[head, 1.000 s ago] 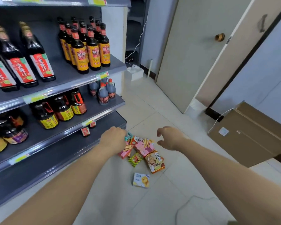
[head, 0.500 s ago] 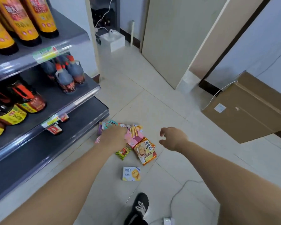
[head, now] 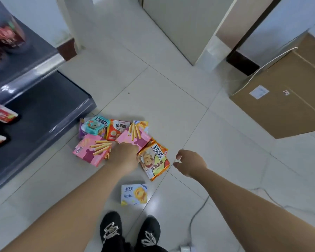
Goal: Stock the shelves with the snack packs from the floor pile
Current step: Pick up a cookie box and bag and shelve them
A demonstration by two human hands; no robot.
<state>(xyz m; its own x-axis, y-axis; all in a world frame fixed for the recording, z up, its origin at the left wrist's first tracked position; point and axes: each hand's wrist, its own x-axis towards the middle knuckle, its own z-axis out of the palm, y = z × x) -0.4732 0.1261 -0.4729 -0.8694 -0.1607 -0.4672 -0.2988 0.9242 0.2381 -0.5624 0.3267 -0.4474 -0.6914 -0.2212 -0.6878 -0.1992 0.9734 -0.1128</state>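
**Both hands down at the floor pile**

Head view: I saw the snack packs (head: 119,129) heaped on the floor at centre frame, just beside the dark bottom shelf (head: 44,113) at left. My left hand (head: 125,157) lay on the pile between a pink box (head: 91,150) and an orange pack (head: 154,161). Its fingers were hidden, so I could not tell its grip. My right hand (head: 189,163) hung right of the orange pack, fingers loosely curled, holding nothing. A white box (head: 134,194) lay apart, lower centre.

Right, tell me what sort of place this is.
Most likely a small grocery shop: tiered grey shelving holding bottles, a pile of snack packs on the tiled floor beside it, and a cardboard carton near the wall.
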